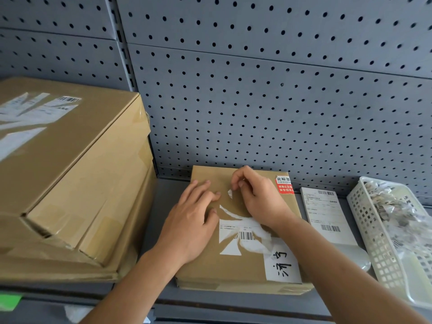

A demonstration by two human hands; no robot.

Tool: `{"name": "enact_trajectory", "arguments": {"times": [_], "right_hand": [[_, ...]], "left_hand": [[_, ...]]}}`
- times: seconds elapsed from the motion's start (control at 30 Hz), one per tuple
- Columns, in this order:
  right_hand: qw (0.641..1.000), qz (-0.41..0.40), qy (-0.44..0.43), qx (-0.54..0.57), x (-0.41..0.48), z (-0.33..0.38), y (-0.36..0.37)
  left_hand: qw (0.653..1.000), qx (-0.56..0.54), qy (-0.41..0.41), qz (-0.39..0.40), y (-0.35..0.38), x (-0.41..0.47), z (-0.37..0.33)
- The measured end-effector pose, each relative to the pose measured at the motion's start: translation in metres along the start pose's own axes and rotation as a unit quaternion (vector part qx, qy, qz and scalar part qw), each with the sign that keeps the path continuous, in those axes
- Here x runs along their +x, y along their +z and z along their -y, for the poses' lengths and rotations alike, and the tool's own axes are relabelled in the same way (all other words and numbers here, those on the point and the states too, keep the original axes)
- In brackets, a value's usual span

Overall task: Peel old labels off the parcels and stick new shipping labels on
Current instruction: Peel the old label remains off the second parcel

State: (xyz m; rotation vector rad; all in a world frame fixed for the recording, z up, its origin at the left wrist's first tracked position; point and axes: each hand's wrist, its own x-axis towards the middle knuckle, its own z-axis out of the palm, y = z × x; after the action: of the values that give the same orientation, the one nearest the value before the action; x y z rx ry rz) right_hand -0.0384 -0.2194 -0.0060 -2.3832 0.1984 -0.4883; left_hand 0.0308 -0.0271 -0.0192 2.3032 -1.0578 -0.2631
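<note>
Cardboard parcel (238, 270) lies against the back edge of the shelf (163, 206). The left grip (194, 220), fingers straight, presses it flat, likely to steady it while the right grip (257, 195), fingertips closed, pinches a white scrap (230, 194) of the torn old label (243, 232).

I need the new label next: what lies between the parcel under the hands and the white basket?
A printed shipping label lies flat between the parcel and the basket, shown in the head view.

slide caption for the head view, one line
Left hand steadies a flat parcel while the right hand pinches a scrap of its torn old label.
</note>
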Motion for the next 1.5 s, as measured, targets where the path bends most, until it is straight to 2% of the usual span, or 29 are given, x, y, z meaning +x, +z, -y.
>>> {"name": "enact_trajectory", "arguments": {"times": [0.13, 0.37, 0.47, 0.63, 1.07, 1.3, 1.5], "right_hand": [[0.999, 0.022, -0.004, -0.025, 0.001, 0.001, 0.004], [1.000, -0.007, 0.007, -0.002, 0.000, 0.003, -0.002], [0.998, 0.015, -0.043, -0.051, 0.001, -0.005, 0.000], [0.988, 0.056, -0.078, -0.123, 0.009, -0.011, -0.002], [0.950, 0.109, -0.089, -0.278, 0.016, 0.001, 0.001], [0.956, 0.133, -0.051, -0.257, 0.018, 0.001, 0.001], [0.978, 0.088, -0.046, -0.182, 0.010, -0.008, 0.003]], "left_hand": [[1.000, 0.001, 0.000, -0.001, 0.001, 0.000, 0.001], [1.000, 0.000, -0.002, 0.000, 0.000, 0.000, 0.000], [1.000, 0.001, 0.000, -0.001, 0.000, 0.000, 0.001], [1.000, 0.005, 0.002, 0.002, 0.001, 0.000, 0.001], [1.000, 0.008, -0.001, 0.004, 0.000, 0.000, 0.000], [1.000, 0.006, 0.001, 0.003, -0.001, 0.000, 0.000], [1.000, 0.000, 0.003, -0.002, 0.001, 0.000, 0.002]]}}
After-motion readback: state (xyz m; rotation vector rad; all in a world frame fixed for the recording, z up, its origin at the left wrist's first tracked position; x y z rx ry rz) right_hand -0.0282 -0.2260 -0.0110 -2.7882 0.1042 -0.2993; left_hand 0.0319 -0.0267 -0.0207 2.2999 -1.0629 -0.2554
